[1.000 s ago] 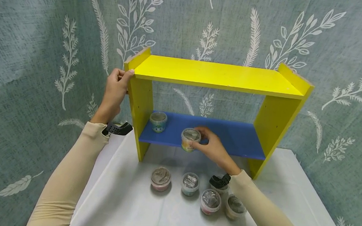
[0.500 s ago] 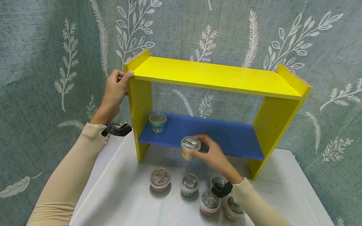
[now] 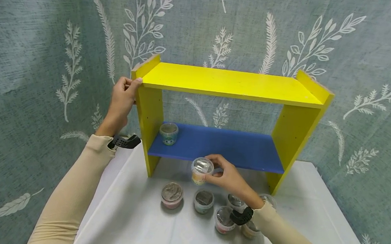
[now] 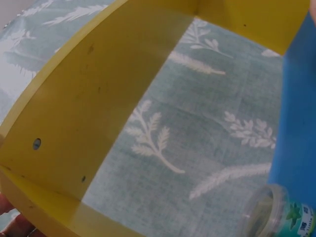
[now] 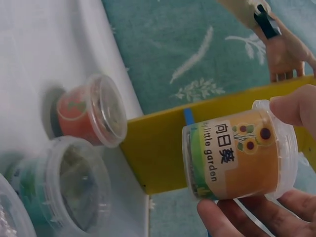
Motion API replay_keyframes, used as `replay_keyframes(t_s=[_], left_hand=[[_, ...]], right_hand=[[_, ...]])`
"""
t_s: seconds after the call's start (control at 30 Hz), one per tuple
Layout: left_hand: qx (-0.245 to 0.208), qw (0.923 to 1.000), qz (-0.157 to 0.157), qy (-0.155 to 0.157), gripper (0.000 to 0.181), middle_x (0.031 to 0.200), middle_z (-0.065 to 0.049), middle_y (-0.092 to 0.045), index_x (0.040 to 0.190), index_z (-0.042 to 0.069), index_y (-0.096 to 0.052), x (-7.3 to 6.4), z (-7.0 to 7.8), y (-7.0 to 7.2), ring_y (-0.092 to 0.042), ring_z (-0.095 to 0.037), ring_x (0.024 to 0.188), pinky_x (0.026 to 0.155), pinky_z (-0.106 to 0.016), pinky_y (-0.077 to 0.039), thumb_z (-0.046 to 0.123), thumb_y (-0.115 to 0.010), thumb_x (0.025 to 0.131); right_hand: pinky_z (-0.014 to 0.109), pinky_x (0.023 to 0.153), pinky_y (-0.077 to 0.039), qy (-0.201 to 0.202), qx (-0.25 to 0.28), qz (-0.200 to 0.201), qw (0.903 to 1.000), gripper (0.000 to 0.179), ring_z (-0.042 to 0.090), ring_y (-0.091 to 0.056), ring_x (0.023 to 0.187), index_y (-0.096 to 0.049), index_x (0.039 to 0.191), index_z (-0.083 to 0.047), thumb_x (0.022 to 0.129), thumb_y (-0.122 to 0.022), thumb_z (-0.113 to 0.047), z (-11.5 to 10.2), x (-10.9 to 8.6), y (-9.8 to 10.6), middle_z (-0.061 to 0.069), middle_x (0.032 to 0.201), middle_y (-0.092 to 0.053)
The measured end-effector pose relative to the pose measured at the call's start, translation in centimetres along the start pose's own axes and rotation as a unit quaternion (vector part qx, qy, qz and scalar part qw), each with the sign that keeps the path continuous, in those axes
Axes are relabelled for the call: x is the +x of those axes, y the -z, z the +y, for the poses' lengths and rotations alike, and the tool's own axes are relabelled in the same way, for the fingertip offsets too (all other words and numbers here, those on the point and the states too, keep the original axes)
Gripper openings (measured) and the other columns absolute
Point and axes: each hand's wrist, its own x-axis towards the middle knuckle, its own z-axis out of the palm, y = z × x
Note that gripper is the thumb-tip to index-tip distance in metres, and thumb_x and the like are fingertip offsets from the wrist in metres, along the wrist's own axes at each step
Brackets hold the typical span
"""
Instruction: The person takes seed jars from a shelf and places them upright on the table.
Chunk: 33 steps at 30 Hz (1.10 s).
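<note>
My right hand (image 3: 227,176) holds a small clear plastic tub (image 3: 200,172), thumb on one side and fingers on the other. In the right wrist view this tub (image 5: 237,155) shows an orange and green label with sunflowers and "little garden". It is in the air, just in front of the blue lower board (image 3: 221,144). My left hand (image 3: 121,98) grips the upper left corner of the yellow shelf unit (image 3: 232,83), thumb in front. One tub (image 3: 169,134) with a green-blue label stands at the left end of the blue board.
Several lidded tubs stand on the white-covered table (image 3: 134,223) before the shelf, among them a pink one (image 3: 172,196) and a light blue one (image 3: 204,202). Others lie partly behind my right wrist. A green leaf-patterned cloth (image 3: 195,31) hangs behind the shelf.
My right hand has brought the held tub down and toward me, from over the blue board's front edge to in front of it. The left hand keeps its grip on the shelf corner.
</note>
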Motion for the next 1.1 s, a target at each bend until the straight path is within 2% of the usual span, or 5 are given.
replay_keyframes(t_s=[0.07, 0.2, 0.53, 0.83, 1.1], left_hand=[[-0.001, 1.0000, 0.000, 0.000, 0.034, 0.103, -0.003, -0.049, 0.104, 0.015, -0.049, 0.0, -0.1, 0.0, -0.051, -0.018, 0.088, 0.079, -0.035, -0.042, 0.049, -0.055, 0.104], [0.004, 1.0000, 0.000, -0.003, 0.035, 0.104, -0.003, -0.050, 0.105, 0.015, -0.049, 0.1, -0.2, 0.1, -0.052, -0.018, 0.089, 0.079, -0.036, -0.042, 0.050, -0.055, 0.103], [0.005, 1.0000, 0.000, 0.000, 0.036, 0.103, -0.003, -0.050, 0.104, 0.015, -0.049, -0.1, 0.0, 0.0, -0.052, -0.018, 0.088, 0.080, -0.037, -0.042, 0.050, -0.055, 0.103], [0.008, 1.0000, 0.004, 0.000, 0.036, 0.102, -0.003, -0.050, 0.105, 0.015, -0.049, -0.3, -0.1, 0.0, -0.052, -0.018, 0.088, 0.080, -0.036, -0.043, 0.050, -0.055, 0.103], [0.008, 0.9999, 0.005, -0.004, 0.036, 0.102, -0.003, -0.049, 0.104, 0.015, -0.049, -0.2, 0.1, -0.1, -0.051, -0.018, 0.088, 0.079, -0.035, -0.042, 0.050, -0.055, 0.103]], right_hand=[[0.046, 0.092, -0.054, 0.003, 0.004, -0.007, 1.0000, 0.061, 0.025, -0.060, 0.111, -0.053, 0.142, -0.019, 0.090, -0.083, -0.026, -0.1, -0.4, -0.1, 0.005, 0.124, -0.062], [0.041, 0.089, -0.056, 0.014, 0.001, -0.015, 0.9998, 0.061, 0.027, -0.060, 0.110, -0.053, 0.142, -0.016, 0.090, -0.083, -0.024, -0.3, -0.9, -0.4, 0.006, 0.122, -0.062], [0.036, 0.090, -0.056, 0.035, -0.038, -0.036, 0.9980, 0.062, 0.024, -0.062, 0.109, -0.053, 0.141, -0.018, 0.088, -0.085, -0.024, -0.5, -2.6, -1.7, 0.002, 0.119, -0.064], [0.042, 0.092, -0.056, 0.017, -0.025, -0.080, 0.9963, 0.063, 0.026, -0.060, 0.113, -0.052, 0.140, -0.021, 0.087, -0.086, -0.028, -0.1, -4.2, -2.2, -0.002, 0.120, -0.064], [0.033, 0.090, -0.056, 0.022, -0.019, -0.095, 0.9950, 0.062, 0.026, -0.062, 0.112, -0.053, 0.137, -0.021, 0.086, -0.087, -0.027, 0.1, -5.5, -2.7, 0.000, 0.120, -0.064]])
